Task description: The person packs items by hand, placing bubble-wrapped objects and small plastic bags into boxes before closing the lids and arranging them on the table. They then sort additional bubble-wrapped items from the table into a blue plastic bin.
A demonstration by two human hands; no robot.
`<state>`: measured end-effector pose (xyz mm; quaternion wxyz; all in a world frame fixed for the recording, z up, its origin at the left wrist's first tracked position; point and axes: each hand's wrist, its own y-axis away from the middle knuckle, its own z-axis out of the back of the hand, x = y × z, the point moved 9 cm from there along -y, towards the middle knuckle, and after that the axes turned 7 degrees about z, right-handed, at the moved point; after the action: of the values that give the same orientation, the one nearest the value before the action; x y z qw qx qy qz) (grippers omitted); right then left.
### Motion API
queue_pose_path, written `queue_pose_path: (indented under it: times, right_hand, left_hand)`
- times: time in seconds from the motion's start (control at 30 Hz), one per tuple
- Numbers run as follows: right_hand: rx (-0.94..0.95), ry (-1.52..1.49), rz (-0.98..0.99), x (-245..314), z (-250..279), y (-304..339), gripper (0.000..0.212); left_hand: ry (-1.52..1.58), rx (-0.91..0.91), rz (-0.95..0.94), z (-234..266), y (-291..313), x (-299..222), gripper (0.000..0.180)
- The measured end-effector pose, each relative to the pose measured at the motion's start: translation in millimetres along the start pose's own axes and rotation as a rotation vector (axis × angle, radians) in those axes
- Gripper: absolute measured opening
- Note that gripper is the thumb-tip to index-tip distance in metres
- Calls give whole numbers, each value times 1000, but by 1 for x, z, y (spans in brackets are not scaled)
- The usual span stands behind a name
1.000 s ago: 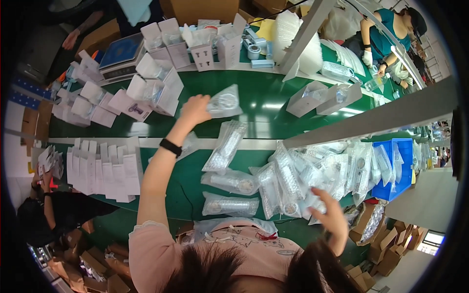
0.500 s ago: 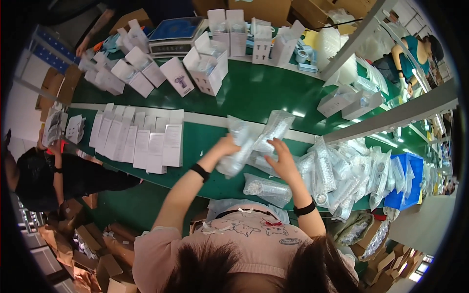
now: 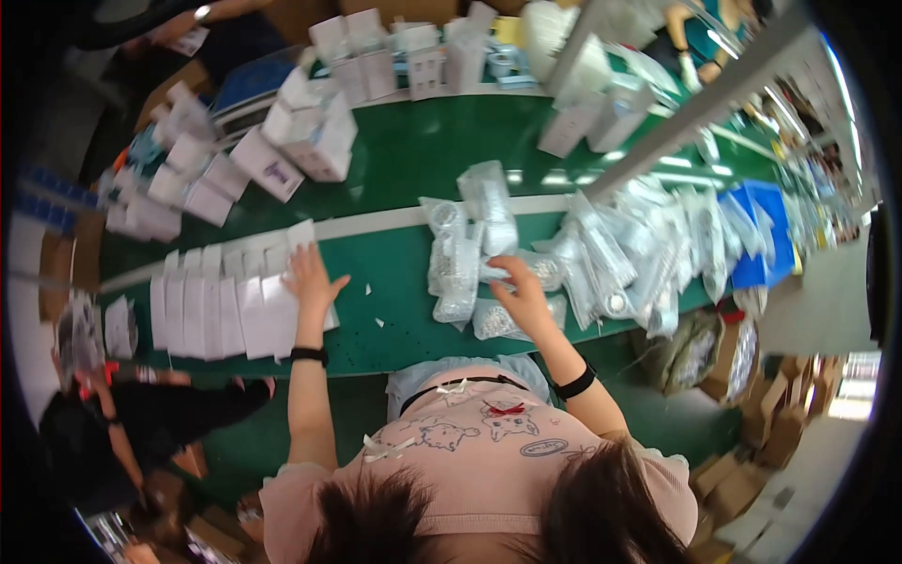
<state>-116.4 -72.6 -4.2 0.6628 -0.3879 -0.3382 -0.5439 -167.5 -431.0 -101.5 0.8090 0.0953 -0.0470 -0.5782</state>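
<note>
My left hand [image 3: 315,282] is spread open over the right end of a row of flat white boxes [image 3: 218,315] on the green table, its fingertips touching the last ones. Nothing is gripped in it. My right hand [image 3: 519,293] is beside a bubble-wrapped package [image 3: 455,268], thumb and fingers apart, and holds nothing I can see. Behind that package stretches another clear bubble-wrapped package [image 3: 489,202]. A third wrapped package [image 3: 503,320] lies below my right hand near the table's front edge.
A heap of bubble-wrapped packages [image 3: 629,249] spreads to the right, beside a blue bin [image 3: 759,235]. Opened white boxes [image 3: 315,127] stand on the far side, past a pale ledge [image 3: 395,222]. A slanted metal post [image 3: 695,108] crosses the right. Other people work at the left and far right.
My left hand has let go of a bubble-wrapped package, which now lies on the table, and moved left to the white boxes. My right hand stays near the packages. The view has turned.
</note>
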Motion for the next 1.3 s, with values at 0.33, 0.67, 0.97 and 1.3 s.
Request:
queue_pose_path:
  times: [0.33, 0.67, 0.97, 1.3]
  right_hand:
    - [116, 41, 51, 84, 102, 85, 35]
    - [-350, 351, -443, -29, 332, 281, 43]
    - [-170, 224, -528, -158, 390, 316, 42]
    - [-295, 11, -810, -301, 320, 234, 97]
  left_hand:
    - [140, -108, -387, 16, 92, -152, 84]
    - [1002, 103, -224, -49, 16, -203, 72]
    - [1339, 258, -201, -45, 60, -291, 63]
    - [1091, 52, -167, -56, 62, -337, 66]
